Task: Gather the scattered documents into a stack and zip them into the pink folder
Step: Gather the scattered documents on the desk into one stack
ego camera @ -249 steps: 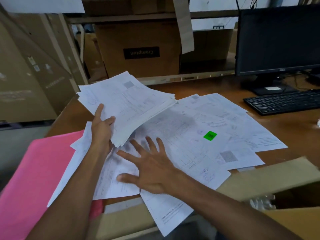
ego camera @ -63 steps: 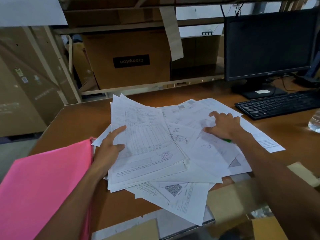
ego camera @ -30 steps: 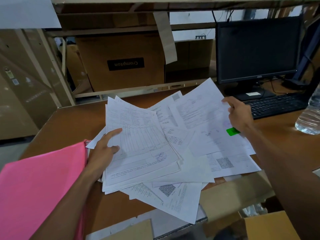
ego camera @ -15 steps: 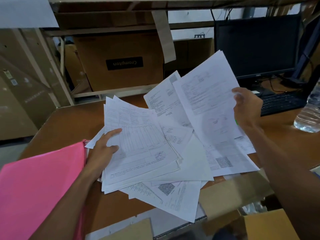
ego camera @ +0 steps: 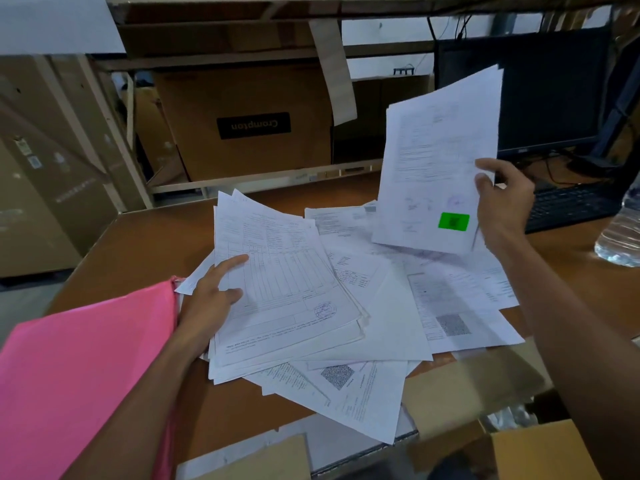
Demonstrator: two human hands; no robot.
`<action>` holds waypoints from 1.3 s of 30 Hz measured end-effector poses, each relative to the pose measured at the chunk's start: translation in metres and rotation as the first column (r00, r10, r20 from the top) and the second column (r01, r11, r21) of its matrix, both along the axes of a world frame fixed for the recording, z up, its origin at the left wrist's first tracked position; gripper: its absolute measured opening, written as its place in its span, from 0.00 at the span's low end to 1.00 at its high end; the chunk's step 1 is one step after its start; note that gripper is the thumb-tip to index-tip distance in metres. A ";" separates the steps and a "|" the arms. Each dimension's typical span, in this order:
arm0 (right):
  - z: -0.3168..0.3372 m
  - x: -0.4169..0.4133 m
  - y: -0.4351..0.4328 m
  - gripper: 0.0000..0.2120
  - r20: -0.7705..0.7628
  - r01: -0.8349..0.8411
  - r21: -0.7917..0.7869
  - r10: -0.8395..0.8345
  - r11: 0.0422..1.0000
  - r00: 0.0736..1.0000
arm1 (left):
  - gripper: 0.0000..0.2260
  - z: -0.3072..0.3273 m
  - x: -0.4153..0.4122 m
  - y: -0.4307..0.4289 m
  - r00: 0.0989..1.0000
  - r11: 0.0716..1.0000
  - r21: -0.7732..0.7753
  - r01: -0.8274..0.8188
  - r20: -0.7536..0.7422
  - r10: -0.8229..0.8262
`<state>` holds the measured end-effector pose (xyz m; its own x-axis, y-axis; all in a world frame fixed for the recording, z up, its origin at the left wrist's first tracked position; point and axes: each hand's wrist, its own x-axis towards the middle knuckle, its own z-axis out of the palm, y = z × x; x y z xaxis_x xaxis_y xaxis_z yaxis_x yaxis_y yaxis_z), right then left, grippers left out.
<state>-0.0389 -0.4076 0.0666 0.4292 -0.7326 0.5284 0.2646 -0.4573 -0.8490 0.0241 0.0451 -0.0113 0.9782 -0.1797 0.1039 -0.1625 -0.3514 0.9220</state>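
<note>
Right hand pinches sheets upright, upper right, likely bound for stack; left hand grips stack, centre, thumb on top, steadying.

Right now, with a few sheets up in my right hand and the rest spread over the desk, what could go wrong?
1. The lifted sheets are pinched at one edge by the right hand; they could slip or fan out on the way to the stack the left hand holds.
2. Some loose sheets overhang the desk at its front edge and might slide off if dragged.
3. The water bottle stands near the right forearm; a knock could wet the papers.
</note>
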 end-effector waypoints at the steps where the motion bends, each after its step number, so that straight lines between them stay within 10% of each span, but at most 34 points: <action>1: -0.001 0.003 0.001 0.11 0.044 -0.049 0.096 0.045 0.994 0.998 | 0.27 0.000 0.000 0.000 1.000 1.000 -0.003 0.000 0.001 0.000; 6: -0.012 0.010 0.013 0.17 0.216 -0.383 0.453 0.317 0.805 0.923 | 0.27 -0.002 0.004 0.001 1.000 0.999 0.035 -0.002 0.013 0.002; 15: -0.015 0.026 0.066 0.18 0.015 -0.633 0.413 0.690 0.655 0.724 | 0.21 0.002 0.002 0.000 1.000 1.000 -0.003 -0.009 0.006 0.009; 24: -0.047 0.045 0.159 0.21 -0.754 -0.536 -0.018 0.341 0.844 0.561 | 0.24 0.009 -0.010 -0.010 1.000 0.986 -0.169 0.001 -0.012 -0.003; 39: -0.052 0.054 0.203 0.21 -0.846 -0.734 -0.177 0.280 0.656 0.454 | 0.24 0.005 -0.003 0.000 0.999 0.992 -0.123 0.034 -0.003 -0.035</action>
